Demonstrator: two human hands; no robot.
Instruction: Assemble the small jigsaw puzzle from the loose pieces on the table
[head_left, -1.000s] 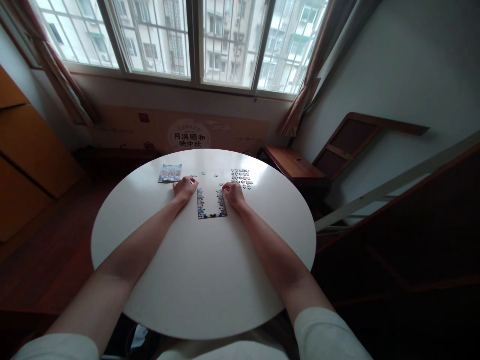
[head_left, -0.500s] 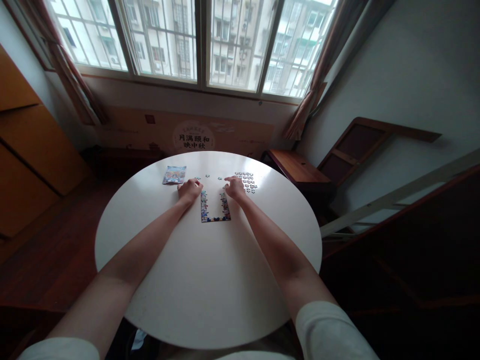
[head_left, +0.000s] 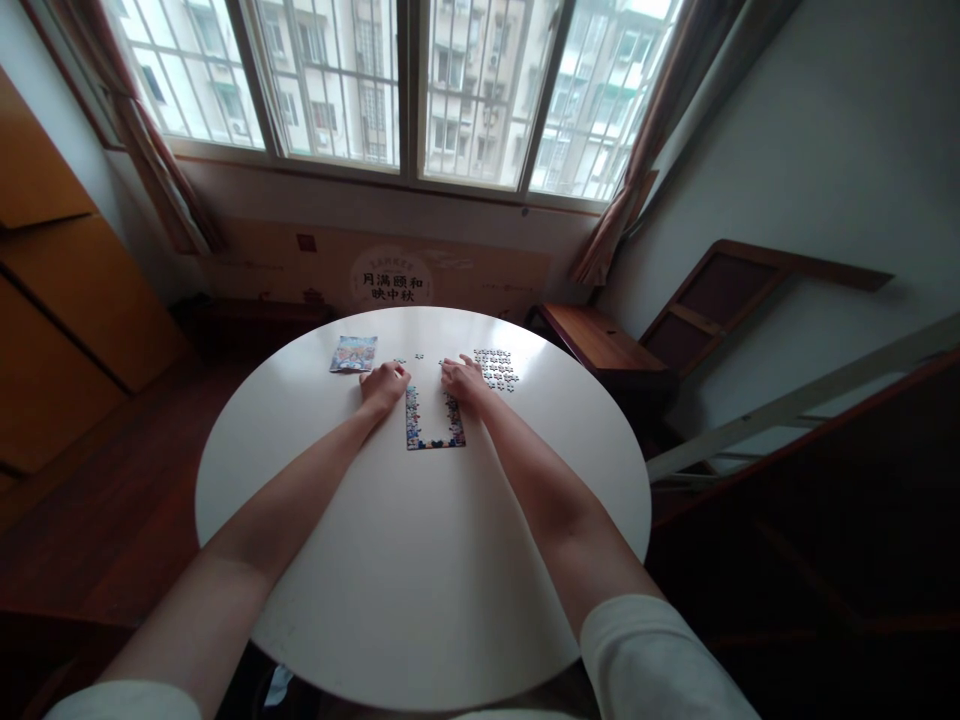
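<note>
Nearest, both forearms are laid forward over the round white table (head_left: 420, 600), an arrangement by which, it may be judged, the hands are steadied for small work. Beyond the table's middle, centred between the arms, the partly joined puzzle border (head_left: 436, 444) is set flat: a near row and two side columns are joined, and the far side is left unjoined, where both hands are brought in. By the top of the left column the left hand (head_left: 385, 386) is rested with its fingers curled narrowly; whether a piece is pinched there cannot be made out. Over the top of the right column the right hand (head_left: 463, 381) is held, its fingers loosely bent and partly spread, a fingertip reaching a small piece; whether that piece is gripped or only touched is not shown. Just beyond the hands, a few loose pieces (head_left: 419, 356) are spaced apart, probably so that each can be picked out singly. To the right, more pieces are ranged in rows as a block (head_left: 494, 363), apparently for easy scanning. To the left, a printed picture sheet (head_left: 354, 354) is laid within sight, perhaps for reference. Farthest, daylight is admitted by a barred window (head_left: 487, 90).
</note>
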